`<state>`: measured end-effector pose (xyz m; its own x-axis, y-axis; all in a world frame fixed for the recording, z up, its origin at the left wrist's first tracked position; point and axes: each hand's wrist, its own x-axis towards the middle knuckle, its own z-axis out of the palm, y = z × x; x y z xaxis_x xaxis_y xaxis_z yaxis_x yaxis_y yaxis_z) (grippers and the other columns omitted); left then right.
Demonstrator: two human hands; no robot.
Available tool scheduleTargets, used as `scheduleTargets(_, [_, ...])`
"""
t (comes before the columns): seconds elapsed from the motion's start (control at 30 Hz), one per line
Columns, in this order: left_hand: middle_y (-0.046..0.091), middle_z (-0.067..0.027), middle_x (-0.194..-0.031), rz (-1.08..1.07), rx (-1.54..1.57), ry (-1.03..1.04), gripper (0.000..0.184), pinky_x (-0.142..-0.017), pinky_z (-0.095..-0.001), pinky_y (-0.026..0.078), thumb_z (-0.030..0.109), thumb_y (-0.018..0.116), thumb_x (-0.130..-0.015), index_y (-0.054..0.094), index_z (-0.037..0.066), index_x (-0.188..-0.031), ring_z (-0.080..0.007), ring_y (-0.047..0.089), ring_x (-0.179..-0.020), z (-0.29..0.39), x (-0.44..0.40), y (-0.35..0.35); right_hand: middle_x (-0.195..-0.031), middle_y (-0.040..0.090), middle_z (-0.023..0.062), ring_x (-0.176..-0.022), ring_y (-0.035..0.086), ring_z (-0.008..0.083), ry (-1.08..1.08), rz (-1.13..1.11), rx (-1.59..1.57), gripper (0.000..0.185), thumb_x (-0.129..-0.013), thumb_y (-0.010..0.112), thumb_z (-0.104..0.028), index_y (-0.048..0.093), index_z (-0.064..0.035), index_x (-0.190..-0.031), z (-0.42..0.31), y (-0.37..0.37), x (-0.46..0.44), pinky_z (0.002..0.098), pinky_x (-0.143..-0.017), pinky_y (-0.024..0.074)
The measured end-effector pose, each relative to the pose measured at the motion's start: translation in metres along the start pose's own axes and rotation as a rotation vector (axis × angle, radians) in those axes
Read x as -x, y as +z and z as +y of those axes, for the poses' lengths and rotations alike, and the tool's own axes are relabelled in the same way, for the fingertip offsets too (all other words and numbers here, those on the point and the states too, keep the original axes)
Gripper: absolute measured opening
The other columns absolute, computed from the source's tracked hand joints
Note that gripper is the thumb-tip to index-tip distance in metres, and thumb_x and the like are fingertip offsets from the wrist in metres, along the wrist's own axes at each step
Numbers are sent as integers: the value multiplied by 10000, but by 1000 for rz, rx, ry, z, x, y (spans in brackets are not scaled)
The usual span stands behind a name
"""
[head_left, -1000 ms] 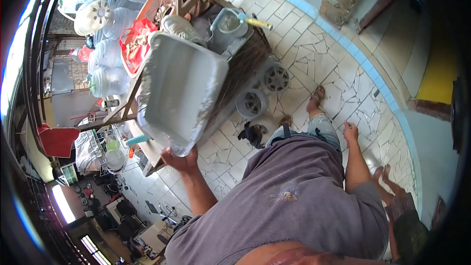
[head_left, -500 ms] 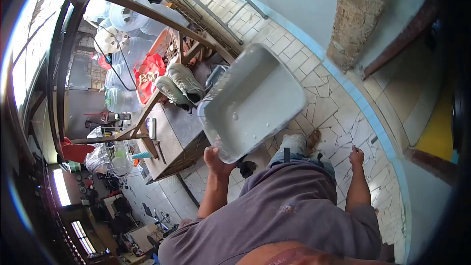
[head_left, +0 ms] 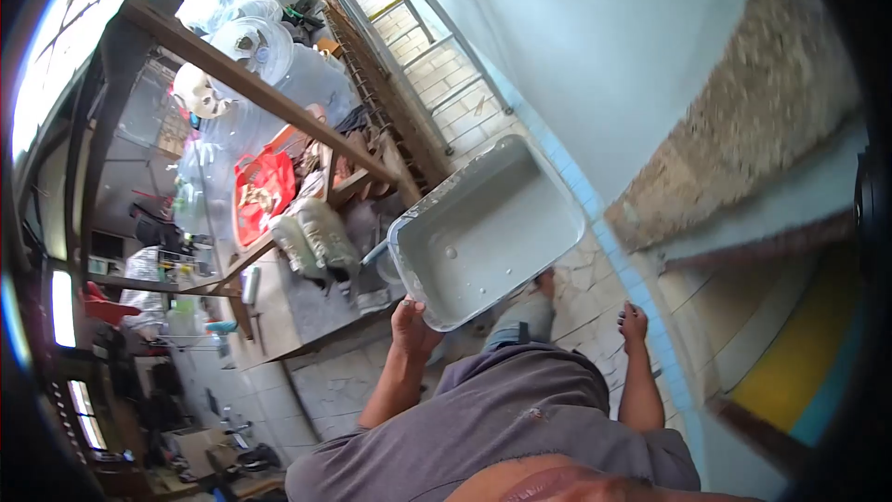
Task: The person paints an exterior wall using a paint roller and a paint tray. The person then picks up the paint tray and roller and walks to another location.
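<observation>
A grey rectangular basin (head_left: 492, 232), its rim smeared with pale residue and a few drops inside, is held off the table, over the tiled floor. My left hand (head_left: 414, 323) grips the basin's near left corner, fingers wrapped at the rim. My right hand (head_left: 633, 323) hangs free over the floor at the right, fingers curled, touching nothing. Left of the basin, a pair of pale shoes (head_left: 316, 237) rests on the table (head_left: 283, 302). Part of a small light-blue tub (head_left: 383, 265) shows between the shoes and the basin.
A red bag (head_left: 267, 184) lies in an orange basket beside clear plastic containers (head_left: 251, 46). A wooden frame (head_left: 260, 88) rises over the table. A metal ladder (head_left: 418, 28) is behind. A pale blue wall (head_left: 595, 28) and rough stone (head_left: 734, 121) stand at the right.
The basin has come off the table and moved right, held by my left hand throughout. The view has swung, with more wall and ladder showing. My right hand remains free.
</observation>
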<state>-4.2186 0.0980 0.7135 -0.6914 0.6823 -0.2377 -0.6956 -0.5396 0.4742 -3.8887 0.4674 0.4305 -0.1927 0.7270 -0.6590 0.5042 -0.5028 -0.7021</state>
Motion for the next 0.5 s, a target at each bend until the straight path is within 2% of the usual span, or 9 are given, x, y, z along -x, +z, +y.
scheduleTargets(0.03, [691,-142,-1369,22,-26,-1,695,-1125,-519,522,257,709,-819,586,35,-1466,-336,670,-1266,0,-24,8,-856,686,33,-663,645,118,-41,-12,32,368,-1035,723,-393,711,-54,-1178,-16,8,-32,281,-528,496])
scheduleTargets(0.07, [678,-130,-1375,48,-41,5,723,-1126,-509,519,239,721,-813,560,30,-1486,-319,657,-1277,1,-49,17,-859,687,38,-667,652,120,-56,-8,12,351,-1034,728,-382,711,-59,-1171,-64,19,-37,283,-530,499])
scheduleTargets(0.1, [638,-128,-1433,2,-18,-19,762,-1138,-509,507,228,738,-805,526,45,-1514,-310,612,-1341,2,-73,25,-841,665,18,-665,642,118,-98,-36,-14,336,-1039,707,-419,680,-94,-1119,-96,28,-59,282,-511,487])
scheduleTargets(0.13, [590,-127,-1483,-23,69,-7,826,-1156,-509,488,241,770,-813,471,50,-1558,-313,575,-1379,-9,-95,-21,-832,652,13,-658,636,119,-104,-71,-74,323,-1041,705,-417,672,-103,-1108,-137,37,-75,287,-518,487])
scheduleTargets(0.2, [565,-121,-1502,13,-17,11,850,-1168,-496,473,272,795,-837,439,53,-1577,-302,559,-1384,5,-137,27,-855,642,-8,-673,616,108,-156,-153,-94,292,-1052,701,-387,671,-105,-1118,-228,59,-103,273,-548,475])
scheduleTargets(0.27, [543,-108,-1514,37,-22,70,875,-1181,-480,460,254,781,-840,395,60,-1600,-279,539,-1401,13,-173,47,-883,654,-9,-699,608,101,-250,-141,-18,282,-1059,696,-379,674,-105,-1122,-328,87,-102,257,-580,473])
scheduleTargets(0.33, [533,-107,-1522,-1,-20,113,889,-1190,-467,451,227,770,-825,382,59,-1608,-279,533,-1411,25,-210,47,-897,656,-14,-721,602,98,-362,-225,-79,295,-1062,693,-381,684,-105,-1165,-411,125,-109,247,-606,470])
scheduleTargets(0.5, [523,-108,-1534,33,-19,231,927,-1205,-446,435,193,756,-790,359,59,-1617,-277,526,-1423,61,-283,53,-975,658,-7,-827,582,90,-456,-366,-170,322,-1078,676,-358,693,-78,-1237,-580,245,-112,269,-714,478])
